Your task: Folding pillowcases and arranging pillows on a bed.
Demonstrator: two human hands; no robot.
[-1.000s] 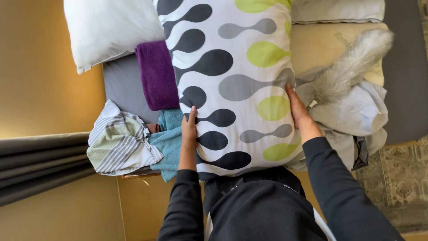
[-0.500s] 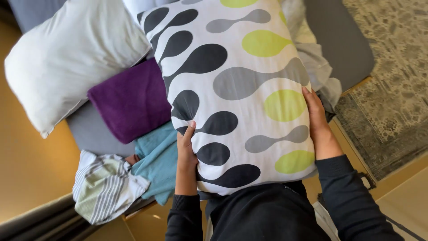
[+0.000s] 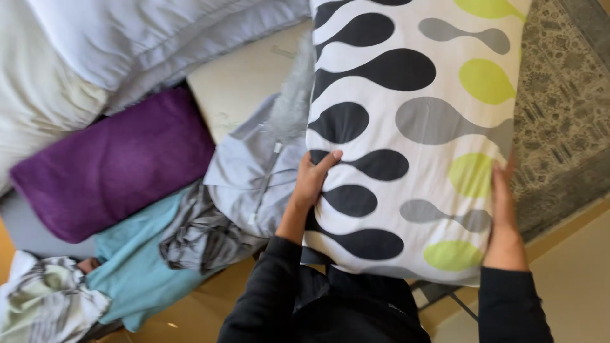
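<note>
Pillow: we are holding one large patterned pillow (image 3: 413, 127), white with black, grey and lime blobs, filling the right half of the frame from the top edge down to our chest.
Left hand: our left hand (image 3: 312, 181) is pressing flat against the pillow's left edge at centre frame, fingers spread and thumb lying on the front face; it is open against the fabric, not closed around it.
Right hand: our right hand (image 3: 502, 203) is lying along the pillow's right edge at lower right, fingers straight and clamping inward, so the pillow is being squeezed between the two palms.
Key relation: the pillow is sitting directly between our hands and reaching away from us; its long axis is running from bottom to top of the frame, and both hands are gripping the near end, about equally close.
Count: we are seeing one patterned pillow, one purple cushion (image 3: 111, 165) at left, one grey zipped garment (image 3: 254, 171) just left of our left hand, one teal cloth (image 3: 136, 267) at lower left, one striped cloth (image 3: 44, 305) in the bottom left corner, and white bedding (image 3: 146, 38) at upper left.
Surroundings: a patterned rug (image 3: 565, 108) is lying along the right edge.
</note>
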